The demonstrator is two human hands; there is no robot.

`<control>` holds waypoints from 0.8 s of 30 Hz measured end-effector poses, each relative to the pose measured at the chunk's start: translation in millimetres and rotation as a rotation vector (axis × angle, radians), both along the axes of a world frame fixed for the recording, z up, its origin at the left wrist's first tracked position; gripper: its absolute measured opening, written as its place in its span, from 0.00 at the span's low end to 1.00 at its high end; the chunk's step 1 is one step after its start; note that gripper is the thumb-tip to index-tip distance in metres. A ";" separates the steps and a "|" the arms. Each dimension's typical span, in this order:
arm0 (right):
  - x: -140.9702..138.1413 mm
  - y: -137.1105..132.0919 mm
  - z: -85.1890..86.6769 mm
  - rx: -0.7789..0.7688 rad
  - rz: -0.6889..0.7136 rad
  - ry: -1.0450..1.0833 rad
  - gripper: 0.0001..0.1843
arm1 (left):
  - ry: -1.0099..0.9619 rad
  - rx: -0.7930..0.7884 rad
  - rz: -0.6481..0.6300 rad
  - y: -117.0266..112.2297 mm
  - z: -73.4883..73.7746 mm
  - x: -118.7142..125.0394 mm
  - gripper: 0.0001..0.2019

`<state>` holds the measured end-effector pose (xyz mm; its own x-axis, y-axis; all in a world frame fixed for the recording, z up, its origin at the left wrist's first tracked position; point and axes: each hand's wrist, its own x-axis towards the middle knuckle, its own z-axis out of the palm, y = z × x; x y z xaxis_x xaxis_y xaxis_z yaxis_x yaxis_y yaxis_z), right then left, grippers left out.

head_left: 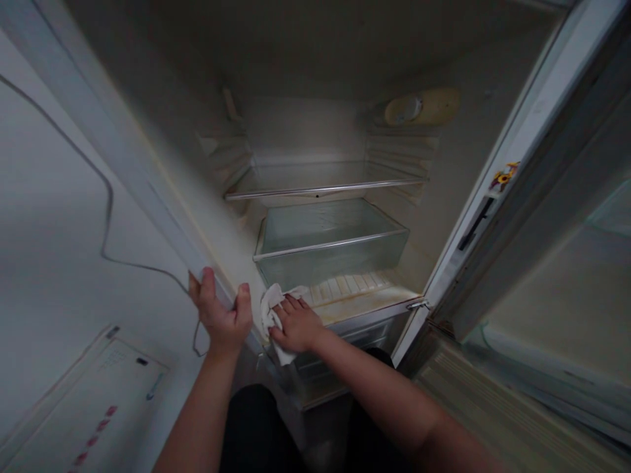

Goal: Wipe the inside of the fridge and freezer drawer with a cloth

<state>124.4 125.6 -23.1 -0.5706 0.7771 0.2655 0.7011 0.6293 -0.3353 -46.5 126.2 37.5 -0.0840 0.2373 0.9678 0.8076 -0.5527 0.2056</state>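
Observation:
My left hand (221, 312) grips the front edge of the refrigerator's left side wall (172, 217), its fingers on the outer side and its thumb toward the inside. My right hand (299, 325) presses a crumpled white cloth (271, 309) onto the front left corner of the stained refrigerator floor (345, 305). Part of the cloth hangs over the front lip, and the palm hides some of it. Just behind the cloth sits a clear drawer (340, 256). Above the drawer, a glass shelf (325, 177) spans the compartment.
A yellowish lamp cover (434, 107) is on the right inner wall. The open door (552, 368) stands at the right, near a metal hinge (418, 305). At left, a cable (109, 197) runs along the wall above a white box-like object (98, 401). A lower drawer (325, 378) is below.

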 end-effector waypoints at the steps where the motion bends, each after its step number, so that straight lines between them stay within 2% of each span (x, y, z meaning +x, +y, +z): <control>1: 0.4 -0.8 0.1 0.005 -0.008 0.003 0.37 | -0.010 -0.015 -0.002 0.0 0.5 0.4 0.38; 8: 3.1 -12.5 -0.8 0.038 -0.043 -0.006 0.36 | -0.113 -0.155 -0.037 -5.9 7.3 9.2 0.37; 17: 17.5 -33.0 -17.9 0.120 -0.172 0.013 0.35 | -0.071 -0.124 -0.013 -4.6 7.0 11.6 0.34; 21: 19.8 -36.5 -15.4 0.139 -0.256 0.015 0.37 | -0.072 -0.127 -0.009 -7.1 9.3 14.7 0.33; 24: 21.8 -31.7 -9.9 0.103 -0.250 -0.011 0.37 | -0.049 -0.136 -0.015 -12.3 13.6 19.7 0.27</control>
<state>146.1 94.0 -33.1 -0.3674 0.8635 0.3455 0.8423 0.4665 -0.2700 -26.8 113.9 51.1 -0.1254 0.3679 0.9214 0.7865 -0.5292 0.3184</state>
